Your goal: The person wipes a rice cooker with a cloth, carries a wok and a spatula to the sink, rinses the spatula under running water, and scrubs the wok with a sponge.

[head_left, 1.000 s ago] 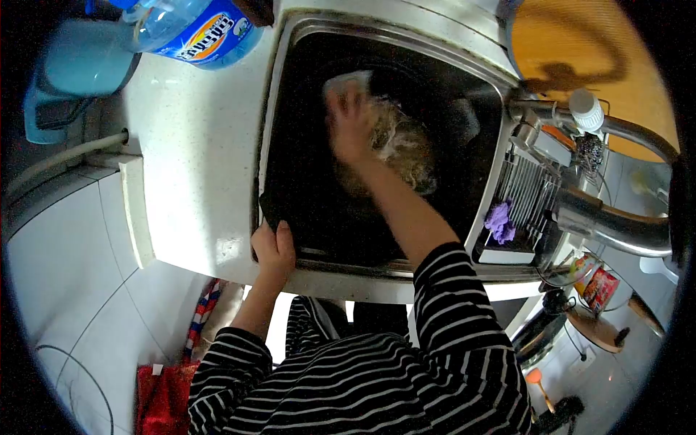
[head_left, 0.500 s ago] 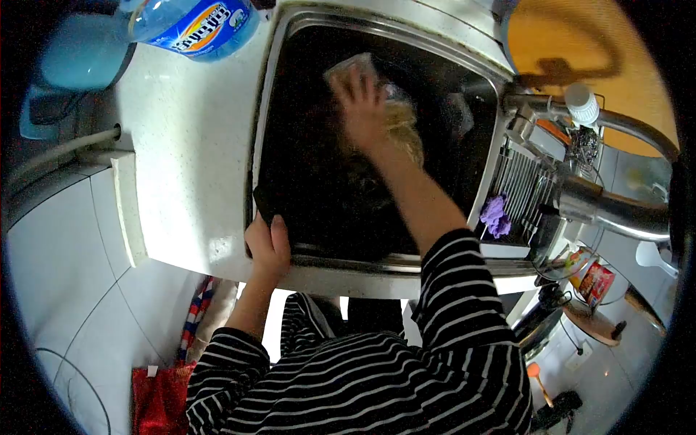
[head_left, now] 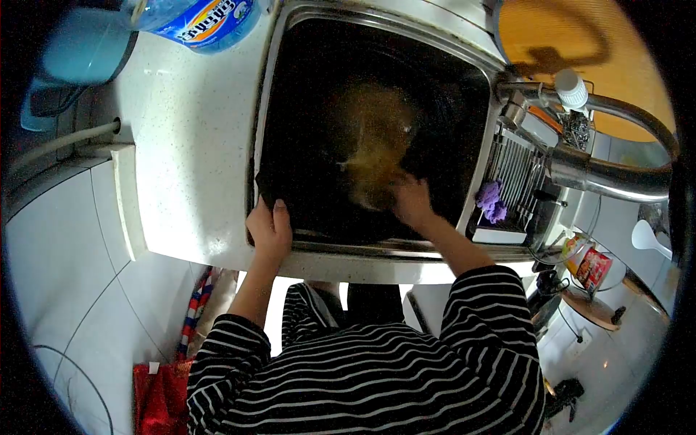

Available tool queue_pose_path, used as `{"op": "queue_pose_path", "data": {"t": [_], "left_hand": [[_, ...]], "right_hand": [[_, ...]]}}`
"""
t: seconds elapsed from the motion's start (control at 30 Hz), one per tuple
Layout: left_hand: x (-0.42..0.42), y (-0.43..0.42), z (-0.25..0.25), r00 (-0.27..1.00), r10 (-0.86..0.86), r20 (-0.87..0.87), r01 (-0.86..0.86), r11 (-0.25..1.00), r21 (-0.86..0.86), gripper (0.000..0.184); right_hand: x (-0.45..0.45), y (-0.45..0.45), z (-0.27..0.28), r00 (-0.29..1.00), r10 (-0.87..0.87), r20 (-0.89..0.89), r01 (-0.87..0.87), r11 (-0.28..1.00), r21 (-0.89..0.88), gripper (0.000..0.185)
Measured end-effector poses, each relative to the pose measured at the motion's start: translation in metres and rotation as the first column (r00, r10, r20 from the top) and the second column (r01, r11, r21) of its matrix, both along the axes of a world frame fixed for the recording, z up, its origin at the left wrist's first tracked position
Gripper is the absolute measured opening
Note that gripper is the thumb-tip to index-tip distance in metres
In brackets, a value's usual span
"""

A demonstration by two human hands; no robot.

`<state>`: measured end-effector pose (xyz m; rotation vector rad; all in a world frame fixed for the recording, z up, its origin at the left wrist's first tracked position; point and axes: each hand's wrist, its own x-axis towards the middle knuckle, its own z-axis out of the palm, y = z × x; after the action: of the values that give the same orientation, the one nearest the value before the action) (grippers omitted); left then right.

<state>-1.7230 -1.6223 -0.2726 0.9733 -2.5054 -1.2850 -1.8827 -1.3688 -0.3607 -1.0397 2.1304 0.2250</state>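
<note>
My left hand (head_left: 270, 226) is closed around a dark handle (head_left: 267, 190) at the near left corner of the sink (head_left: 475, 156). The handle leads into a dark round pan that blends into the shadowed sink. Inside it is a blurred yellowish-brown patch (head_left: 373, 130), perhaps water or wet matter. My right hand (head_left: 412, 199) is low in the sink at the patch's near right edge, its fingers bent and partly lost in shadow. What those fingers hold, if anything, cannot be made out.
A blue-labelled bottle (head_left: 210, 23) stands at the back left of the white counter (head_left: 192, 145). Right of the sink are a metal faucet (head_left: 609, 174), a rack (head_left: 511, 167) with a purple cloth (head_left: 491, 203), and a white-capped bottle (head_left: 570, 90). A red bag (head_left: 161, 399) hangs low left.
My right hand has moved from the far left part of the sink toward me and to the right. The pale, clear-looking piece under it is no longer visible. My left hand keeps its hold.
</note>
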Motion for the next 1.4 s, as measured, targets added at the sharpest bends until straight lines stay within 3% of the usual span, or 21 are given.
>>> {"op": "queue_pose_path", "data": {"t": [0.07, 0.1, 0.13, 0.2, 0.3, 0.4, 0.47, 0.53, 0.63, 0.7, 0.77, 0.87, 0.97, 1.07, 1.1, 1.2, 1.23, 1.27, 1.37, 1.4], "left_hand": [[0.000, 0.000, -0.003, 1.000, 0.014, -0.004, -0.014, 1.000, 0.008, 0.030], [-0.001, 0.000, -0.002, 1.000, 0.012, -0.003, -0.012, 1.000, 0.017, 0.030], [-0.002, -0.001, 0.001, 1.000, 0.012, -0.002, -0.012, 1.000, 0.027, 0.030], [-0.002, 0.002, 0.001, 0.999, 0.027, -0.028, -0.026, 1.000, 0.014, 0.030], [-0.004, 0.001, -0.004, 0.995, 0.043, -0.089, -0.047, 0.998, -0.044, 0.029], [-0.006, 0.002, -0.001, 0.997, 0.020, -0.069, -0.023, 0.999, -0.039, 0.028], [-0.004, 0.001, 0.000, 1.000, 0.010, -0.017, -0.011, 1.000, -0.015, 0.027], [-0.002, 0.000, -0.001, 1.000, -0.014, -0.011, 0.013, 0.999, -0.047, 0.028], [-0.003, 0.001, -0.001, 1.000, -0.001, -0.016, 0.000, 0.999, -0.044, 0.028], [-0.004, 0.001, 0.000, 0.999, 0.015, -0.031, -0.016, 0.999, -0.031, 0.028], [-0.005, 0.002, -0.001, 0.998, 0.024, -0.052, -0.025, 0.999, -0.026, 0.028], [-0.009, 0.005, -0.004, 0.988, 0.085, -0.130, -0.090, 0.995, -0.036, 0.026], [-0.006, 0.002, 0.000, 0.997, 0.023, -0.068, -0.025, 0.999, -0.028, 0.025], [-0.008, 0.003, 0.004, 0.997, 0.053, -0.047, -0.053, 0.999, 0.004, 0.024], [-0.008, 0.003, 0.004, 0.998, 0.055, -0.039, -0.055, 0.998, 0.013, 0.025], [-0.007, 0.002, 0.002, 0.998, 0.061, 0.004, -0.061, 0.998, 0.026, 0.027], [-0.006, 0.001, 0.001, 0.998, 0.062, 0.032, -0.063, 0.998, 0.021, 0.028], [-0.004, 0.001, 0.000, 0.996, 0.061, 0.065, -0.063, 0.998, 0.018, 0.029], [-0.004, 0.004, -0.015, 0.985, 0.139, -0.105, -0.141, 0.990, -0.012, 0.034], [-0.002, 0.003, -0.015, 0.989, 0.143, -0.023, -0.143, 0.990, 0.016, 0.035]], "right_hand": [[0.023, -0.034, 0.015, 0.957, -0.127, 0.260, 0.164, 0.979, -0.125, 0.041], [0.038, -0.054, 0.011, 0.927, -0.151, 0.344, 0.258, 0.922, -0.289, 0.038], [0.053, -0.077, 0.006, 0.889, -0.157, 0.429, 0.355, 0.829, -0.432, 0.036], [0.053, -0.141, 0.044, 0.709, -0.290, 0.643, 0.652, 0.617, -0.441, 0.036], [0.068, -0.179, 0.071, 0.704, -0.403, 0.585, 0.709, 0.443, -0.548, 0.039], [0.079, -0.133, 0.093, 0.762, -0.341, 0.551, 0.621, 0.625, -0.473, 0.041], [0.080, -0.071, 0.057, 0.901, -0.214, 0.377, 0.396, 0.761, -0.514, 0.039], [0.050, -0.030, 0.068, 0.977, -0.126, 0.174, 0.168, 0.951, -0.259, 0.036], [0.042, -0.033, 0.069, 0.962, -0.151, 0.226, 0.211, 0.939, -0.271, 0.034], [0.071, -0.072, 0.054, 0.865, -0.207, 0.457, 0.417, 0.803, -0.425, 0.036], [0.068, -0.133, 0.088, 0.694, -0.305, 0.652, 0.687, 0.550, -0.475, 0.040], [0.067, -0.155, 0.086, 0.732, -0.298, 0.613, 0.678, 0.406, -0.613, 0.040], [0.076, -0.104, 0.077, 0.725, -0.311, 0.614, 0.643, 0.625, -0.443, 0.037], [0.059, -0.037, 0.066, 0.920, -0.258, 0.296, 0.366, 0.835, -0.412, 0.033], [0.045, -0.037, 0.085, 0.923, -0.280, 0.264, 0.356, 0.881, -0.311, 0.032], [0.059, -0.056, 0.079, 0.825, -0.253, 0.506, 0.464, 0.814, -0.349, 0.034], [0.076, -0.075, 0.080, 0.791, -0.188, 0.583, 0.532, 0.682, -0.502, 0.042], [0.085, -0.102, 0.084, 0.810, -0.192, 0.554, 0.531, 0.642, -0.553, 0.046], [0.071, -0.164, 0.081, 0.818, -0.152, 0.556, 0.552, 0.483, -0.680, 0.055], [0.062, -0.178, 0.066, 0.803, -0.154, 0.575, 0.580, 0.420, -0.698, 0.056]]}}
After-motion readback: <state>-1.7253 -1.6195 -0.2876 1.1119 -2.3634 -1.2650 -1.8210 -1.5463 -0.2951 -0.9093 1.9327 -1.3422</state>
